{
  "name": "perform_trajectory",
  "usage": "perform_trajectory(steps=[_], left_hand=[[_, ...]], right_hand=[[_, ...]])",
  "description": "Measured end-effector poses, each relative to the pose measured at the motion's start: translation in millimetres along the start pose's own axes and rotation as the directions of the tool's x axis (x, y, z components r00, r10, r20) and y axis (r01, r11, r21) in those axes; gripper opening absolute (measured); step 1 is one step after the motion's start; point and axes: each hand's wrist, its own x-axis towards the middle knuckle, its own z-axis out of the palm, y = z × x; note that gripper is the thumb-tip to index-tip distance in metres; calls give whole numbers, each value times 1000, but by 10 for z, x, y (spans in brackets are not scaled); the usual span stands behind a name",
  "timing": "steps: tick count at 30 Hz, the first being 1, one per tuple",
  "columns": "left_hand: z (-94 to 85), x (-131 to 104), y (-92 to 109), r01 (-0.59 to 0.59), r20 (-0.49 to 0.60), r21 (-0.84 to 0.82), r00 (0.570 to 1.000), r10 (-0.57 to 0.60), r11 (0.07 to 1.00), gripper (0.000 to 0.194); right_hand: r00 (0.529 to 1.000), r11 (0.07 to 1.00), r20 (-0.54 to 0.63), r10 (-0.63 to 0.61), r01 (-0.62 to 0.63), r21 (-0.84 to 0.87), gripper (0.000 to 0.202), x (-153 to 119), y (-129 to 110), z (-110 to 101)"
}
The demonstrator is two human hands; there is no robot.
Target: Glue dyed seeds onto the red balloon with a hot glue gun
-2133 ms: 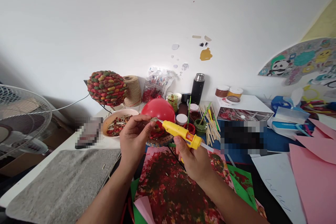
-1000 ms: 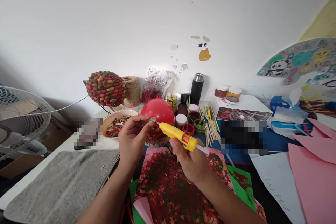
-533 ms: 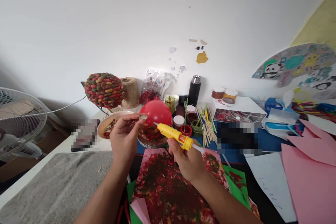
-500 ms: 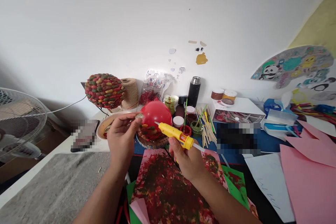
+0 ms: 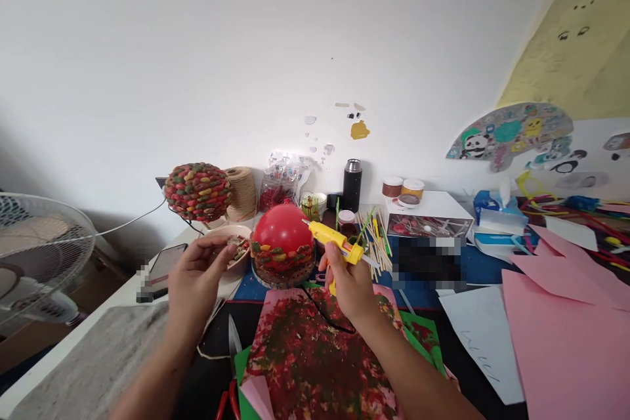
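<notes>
In my right hand [image 5: 349,282] is a yellow glue gun [image 5: 327,236], its nozzle pointing up and left and a clear glue stick jutting from the back. My left hand [image 5: 197,272] is pinched in front of a bowl [image 5: 236,233] of small shells. A small pale pistachio shell seems to be at its fingertips, hard to tell from the shells behind. Between my hands a red balloon [image 5: 283,226] rests on a round base [image 5: 283,281]. Rows of red, green and yellow shells [image 5: 283,259] cover its lower half.
A shell-covered ball [image 5: 197,191] stands by a twine spool [image 5: 241,193] at back left. Behind are a black flask [image 5: 352,185], sticks [image 5: 377,243] and a white drawer box [image 5: 433,210]. Scissors [image 5: 233,341] lie beside paint-stained paper [image 5: 319,354]. Pink sheets [image 5: 556,341] lie right, a fan [image 5: 39,256] left.
My left hand has moved left, away from the balloon and in front of the bowl. The glue gun stays near the balloon's right side. The camera view has shifted slightly up and right.
</notes>
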Motion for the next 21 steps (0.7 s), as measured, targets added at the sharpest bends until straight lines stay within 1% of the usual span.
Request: perform_trajectory(steps=[2,4,7,10,12,17,19,21], left_hand=[[42,-54,62,-150,104,122,985,137,981,30],[118,-87,133,-303,198,226,945,261,926,21],[258,-120,225,-490,323,321,861,393,810,11],[383,-131,264,-640,426,333,758,495,693,4],[445,-120,262,-699,480,338,704,523,630,8],[536,-96,234,-783,593,390,617,518,485,19],[557,-109,229,-808,617,403,587,525,430,19],[571,-134,228,-818,633,432,576,518,380,18]], right_hand=[[1000,1000,8,-15,15,-13,73,-15,15,7],[1000,1000,10,-26,26,-15,72,-11,31,4],[1000,999,4,-30,30,-14,72,10,49,-9],[1000,999,14,-20,20,-31,73,17,47,-18],[999,998,39,-32,34,-49,73,10,32,-18],[995,996,75,-63,67,-52,69,-16,-18,-7],[995,996,73,-66,70,-56,68,-21,-36,-4],[995,994,63,-74,78,-71,68,-23,-50,-3]])
